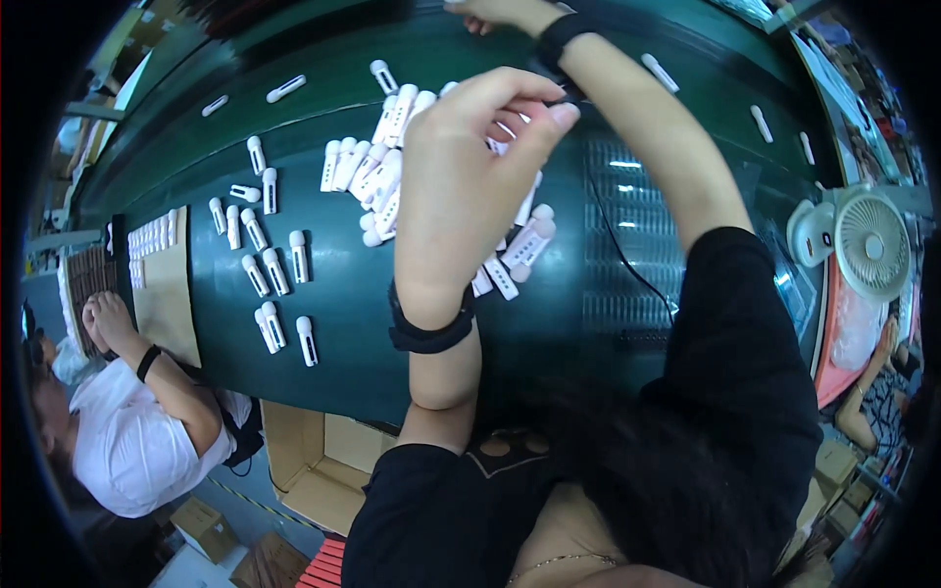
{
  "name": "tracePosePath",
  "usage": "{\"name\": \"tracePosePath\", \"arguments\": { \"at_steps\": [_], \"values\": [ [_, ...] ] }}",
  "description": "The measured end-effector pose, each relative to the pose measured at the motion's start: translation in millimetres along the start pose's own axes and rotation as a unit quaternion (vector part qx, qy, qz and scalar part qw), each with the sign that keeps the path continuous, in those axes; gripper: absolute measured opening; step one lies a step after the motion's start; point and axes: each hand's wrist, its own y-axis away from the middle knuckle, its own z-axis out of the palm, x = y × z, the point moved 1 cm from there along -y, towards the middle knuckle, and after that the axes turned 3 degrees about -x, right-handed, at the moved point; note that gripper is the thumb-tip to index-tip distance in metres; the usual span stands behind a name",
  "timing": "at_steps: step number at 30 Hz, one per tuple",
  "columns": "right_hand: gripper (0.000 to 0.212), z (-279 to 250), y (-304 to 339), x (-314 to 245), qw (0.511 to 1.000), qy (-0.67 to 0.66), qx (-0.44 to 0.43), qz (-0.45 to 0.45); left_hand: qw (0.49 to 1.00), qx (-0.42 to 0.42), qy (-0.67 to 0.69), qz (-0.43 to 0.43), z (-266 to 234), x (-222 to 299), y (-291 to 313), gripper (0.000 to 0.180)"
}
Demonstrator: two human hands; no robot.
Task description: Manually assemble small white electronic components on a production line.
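Note:
My left hand is raised large over the middle of the green table, its fingers curled toward the thumb; whatever lies between the fingertips is too small to make out. Behind it spreads a heap of white stick-shaped devices with rounded heads, partly hidden by the hand. My right arm stretches to the table's far side. There my right hand is cut by the top edge, fingers bent, with a small white tip at them. Several matching devices lie apart to the left.
More such devices lie spaced along the far strip. A black cable crosses a clear ribbed sheet at right. Beyond stands a white fan. At left, a co-worker in white sits by a cardboard sheet; an open carton stands below the table.

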Motion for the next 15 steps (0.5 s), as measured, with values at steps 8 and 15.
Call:
{"name": "tracePosePath", "arguments": {
  "at_steps": [8, 15],
  "values": [
    [0.028, -79.5, 243.1, 3.1, 0.909, -0.343, -0.175, -0.159, 0.978, -0.186, -0.076, 0.064, 54.7, 1.0, 18.3, 0.014],
    [0.023, -5.0, 322.0, 65.5, 0.983, -0.126, -0.113, 0.077, 0.898, -0.407, -0.124, 0.116, 136.6, -27.3, 94.6, 0.012]
  ]
}}
